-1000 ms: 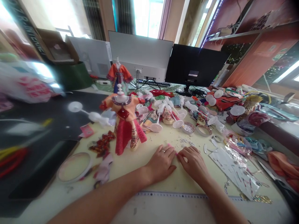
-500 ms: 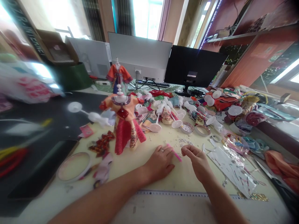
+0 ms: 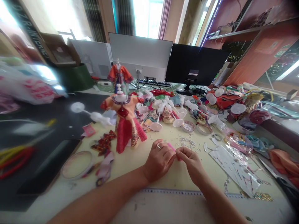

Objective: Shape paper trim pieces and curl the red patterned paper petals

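My left hand [image 3: 158,160] and my right hand [image 3: 192,165] meet at the fingertips over the cream table top [image 3: 130,161]. Both pinch a thin pink stick [image 3: 172,147] between them. My left hand wears a ring. Just left of my hands stands a small doll dress form [image 3: 126,124] in an orange top and red skirt. Tiny silvery bits [image 3: 187,141] lie scattered just beyond my fingers.
Several white stands and small costumes [image 3: 168,113] crowd the middle. Two round tins [image 3: 196,127] sit beyond the bits. A tape ring [image 3: 76,165] lies left, plastic sheets [image 3: 233,165] right, a ruler [image 3: 173,193] near me. Two monitors [image 3: 163,59] stand behind.
My right hand had drawn away from the left, then came back, and both hands have risen slightly and closed on the pink stick together.
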Tool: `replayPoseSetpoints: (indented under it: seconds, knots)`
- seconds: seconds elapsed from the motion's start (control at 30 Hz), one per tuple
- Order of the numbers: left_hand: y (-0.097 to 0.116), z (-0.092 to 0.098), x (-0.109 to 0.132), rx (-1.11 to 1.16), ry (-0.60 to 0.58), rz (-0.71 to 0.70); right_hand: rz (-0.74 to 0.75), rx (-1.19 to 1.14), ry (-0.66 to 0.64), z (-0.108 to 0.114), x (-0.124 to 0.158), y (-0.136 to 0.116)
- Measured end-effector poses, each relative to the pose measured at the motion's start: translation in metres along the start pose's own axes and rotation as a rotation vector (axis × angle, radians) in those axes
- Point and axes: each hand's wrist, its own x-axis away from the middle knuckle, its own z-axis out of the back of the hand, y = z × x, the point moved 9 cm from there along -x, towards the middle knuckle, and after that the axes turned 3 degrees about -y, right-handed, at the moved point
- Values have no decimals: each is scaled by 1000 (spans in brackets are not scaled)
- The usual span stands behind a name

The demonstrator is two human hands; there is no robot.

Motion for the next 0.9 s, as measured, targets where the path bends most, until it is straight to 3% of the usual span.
replayPoseSetpoints:
  seconds: [0.33, 0.43, 0.6, 0.73, 0.9]
  knots:
    - [2, -1, -2, -10, -50, -22, 17, 37, 0, 0, 2, -4]
    - [-1, -2, -3, 45, -63, 30, 40, 30, -1, 0, 4, -7]
    - [-30, -9, 0, 401, -83, 395, 111, -13, 3, 0, 6, -15]
    - [-46, -28, 12, 791, -158, 724, 142, -49, -49, -4, 7, -15]
    - [-46, -45, 24, 1144, -177, 920, 112, -25, -60, -3, 8, -9]
